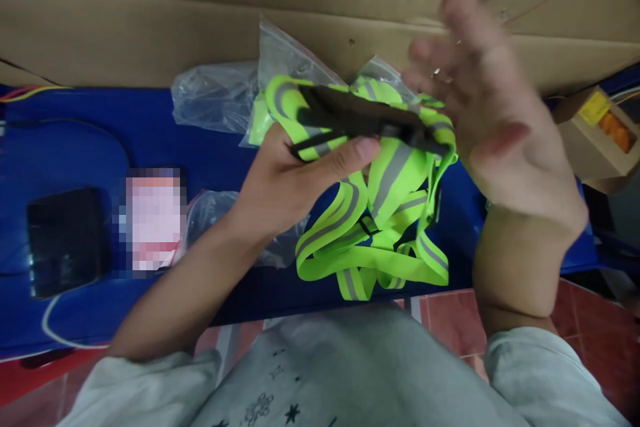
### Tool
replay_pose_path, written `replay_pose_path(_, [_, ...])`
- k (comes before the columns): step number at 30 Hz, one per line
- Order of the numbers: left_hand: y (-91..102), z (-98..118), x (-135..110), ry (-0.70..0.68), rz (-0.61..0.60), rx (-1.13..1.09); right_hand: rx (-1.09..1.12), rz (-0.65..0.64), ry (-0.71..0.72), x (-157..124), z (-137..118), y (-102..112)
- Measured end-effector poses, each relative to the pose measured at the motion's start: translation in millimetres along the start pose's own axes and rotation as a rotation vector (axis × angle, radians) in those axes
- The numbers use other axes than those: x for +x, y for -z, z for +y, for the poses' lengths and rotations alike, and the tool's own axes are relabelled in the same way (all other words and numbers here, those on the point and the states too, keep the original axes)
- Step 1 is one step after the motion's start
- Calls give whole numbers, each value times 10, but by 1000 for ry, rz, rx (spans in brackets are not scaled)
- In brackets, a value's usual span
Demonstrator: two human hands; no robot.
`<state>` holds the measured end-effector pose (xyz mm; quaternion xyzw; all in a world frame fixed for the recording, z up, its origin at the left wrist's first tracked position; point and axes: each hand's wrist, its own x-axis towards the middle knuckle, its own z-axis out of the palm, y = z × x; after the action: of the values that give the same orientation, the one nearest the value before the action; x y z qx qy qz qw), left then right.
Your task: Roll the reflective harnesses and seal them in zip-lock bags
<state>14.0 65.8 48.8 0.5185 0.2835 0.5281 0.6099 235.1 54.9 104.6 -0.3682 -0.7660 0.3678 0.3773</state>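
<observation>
A neon-green reflective strap vest (pixel 380 213) with grey stripes and a black waist band hangs in a bunch over the blue surface (pixel 90 133). My left hand (pixel 295 177) pinches its upper end, thumb on top of the black band and green strap. My right hand (pixel 490 113) is raised at the vest's right end, palm toward me, fingers spread and blurred by motion; its fingertips touch or nearly touch the band's right end. Loose loops of the vest dangle below both hands.
Clear plastic bags (pixel 225 93) lie behind and under the vest. Brown cardboard (pixel 150 20) covers the far side. A black flat object (pixel 65 240) and a blurred-out card (pixel 153 223) lie at left. A small carton with orange contents (pixel 600 130) stands at right. Red floor tiles show below.
</observation>
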Motion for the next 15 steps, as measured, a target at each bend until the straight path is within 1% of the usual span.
replay_pose_path(2, [35, 2, 22, -43, -34, -72, 213, -107, -180, 9, 171, 99])
replay_pose_path(4, [59, -3, 30, -53, -29, -55, 302, -186, -312, 21, 298, 104])
replay_pose_path(5, [67, -6, 27, -53, -9, 2, 318, -206, -346, 31, 333, 75])
replay_pose_path(7, [75, -5, 14, -61, 31, 166, 328, -203, -357, 56, 341, -9])
replay_pose_path(9, [71, 9, 3, -83, 64, 293, 318, -158, -326, 79, 281, -77])
replay_pose_path(12, [34, 52, 5, -133, 156, 363, 291, -83, -291, 74, 148, -104])
replay_pose_path(14, [-7, 77, 8, -148, 247, 416, 289, -44, -321, 43, 85, -111])
replay_pose_path(15, [-25, 84, 8, -142, 273, 445, 302, -23, -347, 27, 72, -124])
